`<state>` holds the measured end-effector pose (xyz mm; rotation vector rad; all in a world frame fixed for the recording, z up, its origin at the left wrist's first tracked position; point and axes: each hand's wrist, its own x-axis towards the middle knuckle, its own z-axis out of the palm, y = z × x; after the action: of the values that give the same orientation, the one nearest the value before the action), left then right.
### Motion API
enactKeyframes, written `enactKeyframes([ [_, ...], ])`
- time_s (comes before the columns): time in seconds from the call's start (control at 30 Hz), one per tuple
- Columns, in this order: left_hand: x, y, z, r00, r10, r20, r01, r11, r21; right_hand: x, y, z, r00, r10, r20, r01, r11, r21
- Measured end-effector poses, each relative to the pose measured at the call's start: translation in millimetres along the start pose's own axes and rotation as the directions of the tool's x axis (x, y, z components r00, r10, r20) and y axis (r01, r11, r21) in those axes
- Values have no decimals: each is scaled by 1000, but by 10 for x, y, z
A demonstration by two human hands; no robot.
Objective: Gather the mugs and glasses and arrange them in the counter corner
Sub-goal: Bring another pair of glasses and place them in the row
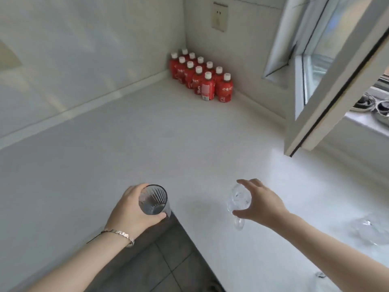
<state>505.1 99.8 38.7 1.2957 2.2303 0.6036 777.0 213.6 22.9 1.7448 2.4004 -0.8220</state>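
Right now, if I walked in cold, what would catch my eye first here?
Most likely the pack of red bottles with white caps, tucked into the far corner of the white counter, the only strong colour in view. Next, the two hands near the counter's front edge: the left hand grips a dark ribbed glass, and the right hand holds a clear glass mug. An open window frame juts in at right.

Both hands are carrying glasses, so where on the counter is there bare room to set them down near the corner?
The counter is bare from the red bottles forward to both hands, along the left wall. The corner itself is crowded by the bottles. The open window sash overhangs the right side, and clear glassware sits at the right edge.
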Motion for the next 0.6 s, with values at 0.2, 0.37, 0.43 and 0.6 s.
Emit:
enactKeyframes([
  [0.2, -815, -1225, -721, 955, -228, -190, 210, 972, -110, -120, -1699, 539, 931, -350, 107, 356, 933, -43],
  [0.37, -1610, -2279, -1385, 859, -399, -320, 344, 914, -215, -493, -3096, 1129, 824, -525, 212, 548, 834, -64],
  [0.43, -1914, -2686, -1684, 820, -447, -358, 379, 892, -245, -664, -3622, 1393, 791, -564, 240, 595, 800, -81],
  [0.6, -2545, -3595, -2383, 746, -523, -413, 439, 852, -286, -1016, -4822, 2027, 716, -629, 305, 681, 725, -103],
])
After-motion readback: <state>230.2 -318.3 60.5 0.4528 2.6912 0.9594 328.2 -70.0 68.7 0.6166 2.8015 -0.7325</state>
